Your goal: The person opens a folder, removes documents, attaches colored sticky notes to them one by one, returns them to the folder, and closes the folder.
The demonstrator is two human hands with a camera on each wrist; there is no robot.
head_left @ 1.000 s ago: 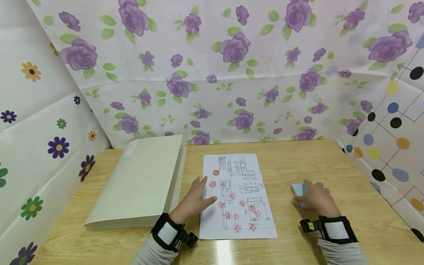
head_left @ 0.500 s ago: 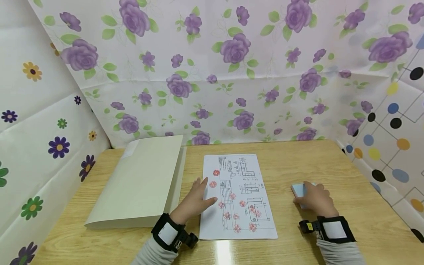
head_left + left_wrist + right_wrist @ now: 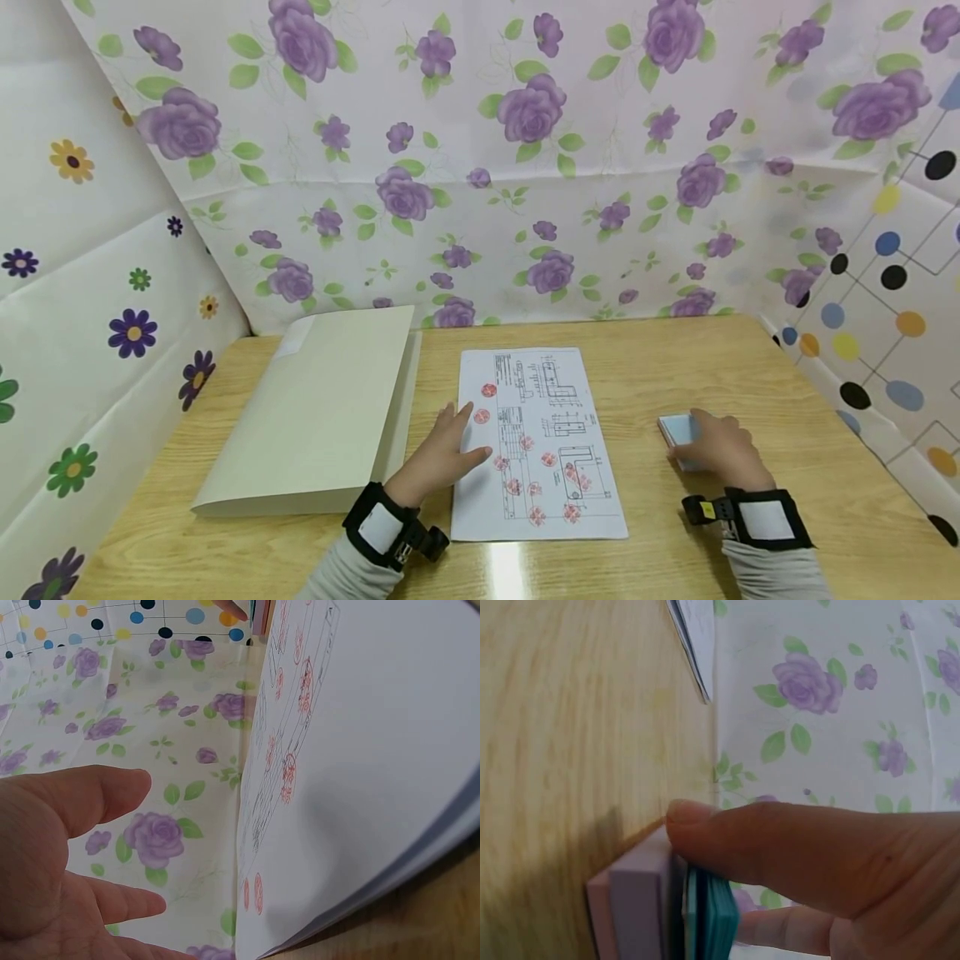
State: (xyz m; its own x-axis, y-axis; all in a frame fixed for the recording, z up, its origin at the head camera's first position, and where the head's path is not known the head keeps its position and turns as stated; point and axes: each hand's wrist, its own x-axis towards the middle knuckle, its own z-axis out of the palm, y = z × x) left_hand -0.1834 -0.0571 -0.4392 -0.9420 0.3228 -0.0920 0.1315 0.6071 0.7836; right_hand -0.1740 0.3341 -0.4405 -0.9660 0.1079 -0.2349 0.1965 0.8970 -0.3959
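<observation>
On the right of the table, my right hand grips a small block of sticky notes with a light blue top, thumb on the near side. In the right wrist view the sticky notes show pink, lilac and teal layers, with the thumb against their edge. My left hand is spread over the left edge of a stack of papers, fingers apart and holding nothing. The top sheet bears technical drawings and red stamps. In the left wrist view the left hand has its thumb and fingers extended beside the papers.
A large cream folder lies at the left, its right side slightly raised. The wooden table ends against a purple-flowered cloth at the back. Patterned sheets hang on both sides. Each wrist wears a black strap with a camera.
</observation>
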